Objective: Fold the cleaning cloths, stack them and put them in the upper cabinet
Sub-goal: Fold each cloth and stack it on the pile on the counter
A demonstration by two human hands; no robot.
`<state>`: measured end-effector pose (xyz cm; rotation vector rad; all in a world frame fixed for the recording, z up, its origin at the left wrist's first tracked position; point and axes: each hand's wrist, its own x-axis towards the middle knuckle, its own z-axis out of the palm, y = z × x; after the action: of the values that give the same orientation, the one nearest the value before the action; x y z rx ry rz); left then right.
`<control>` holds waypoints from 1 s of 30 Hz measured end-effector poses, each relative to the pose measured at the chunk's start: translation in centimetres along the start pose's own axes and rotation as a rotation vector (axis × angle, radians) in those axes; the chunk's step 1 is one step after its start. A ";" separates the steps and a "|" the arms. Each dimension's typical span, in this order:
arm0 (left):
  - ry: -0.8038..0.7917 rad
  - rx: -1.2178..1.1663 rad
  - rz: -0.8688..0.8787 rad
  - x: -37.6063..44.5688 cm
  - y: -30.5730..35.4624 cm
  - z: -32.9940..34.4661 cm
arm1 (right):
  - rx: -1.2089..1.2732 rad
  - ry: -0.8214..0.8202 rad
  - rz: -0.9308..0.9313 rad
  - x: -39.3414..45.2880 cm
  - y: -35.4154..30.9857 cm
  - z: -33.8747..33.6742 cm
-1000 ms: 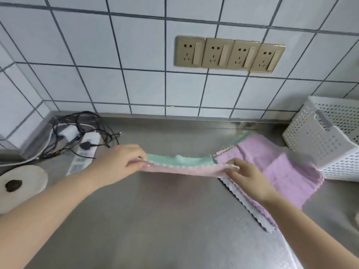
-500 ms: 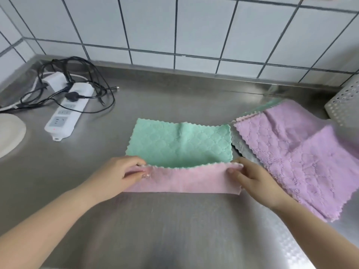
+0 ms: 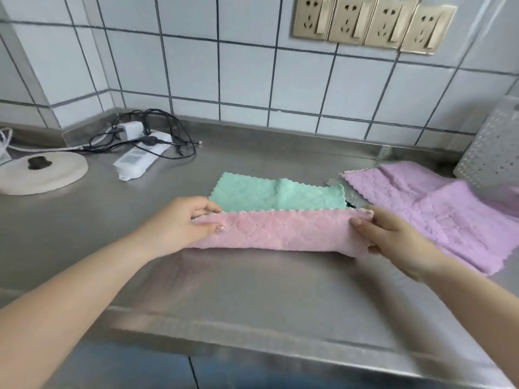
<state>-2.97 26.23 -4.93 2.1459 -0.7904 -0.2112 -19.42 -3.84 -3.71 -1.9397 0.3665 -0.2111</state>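
Bright, even light; blurred edges

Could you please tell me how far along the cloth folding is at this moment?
Early on. No folded stack is visible. In hand: the left hand and right hand pinch the ends of the pink-and-green cloth, its pink side half folded over. Left: the purple cloths lie unfolded; stacking and the cabinet, out of view, remain.

Three quilted microfibre cloths lie before me: one pink cloth (image 3: 280, 233), one mint-green cloth (image 3: 276, 193), one lilac cloth (image 3: 438, 209). Four brass-coloured wall sockets (image 3: 370, 22), one white power strip (image 3: 141, 158), one white perforated basket (image 3: 494, 153).
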 end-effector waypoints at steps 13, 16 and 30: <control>-0.126 -0.020 -0.026 -9.3 4.0 0.5 | -0.261 0.040 0.150 -10.8 0.4 -0.6; 0.003 -0.168 -0.059 -9.1 3.4 0.7 | -0.291 0.094 0.152 -10.7 0.6 -0.3; 0.147 -0.068 -0.085 1.0 2.0 2.7 | -0.470 0.236 0.199 -3.2 1.1 -1.4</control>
<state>-4.22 22.99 -5.10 2.1058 -0.6005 -0.1202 -23.00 -4.37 -4.12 -2.3257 0.8206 -0.2389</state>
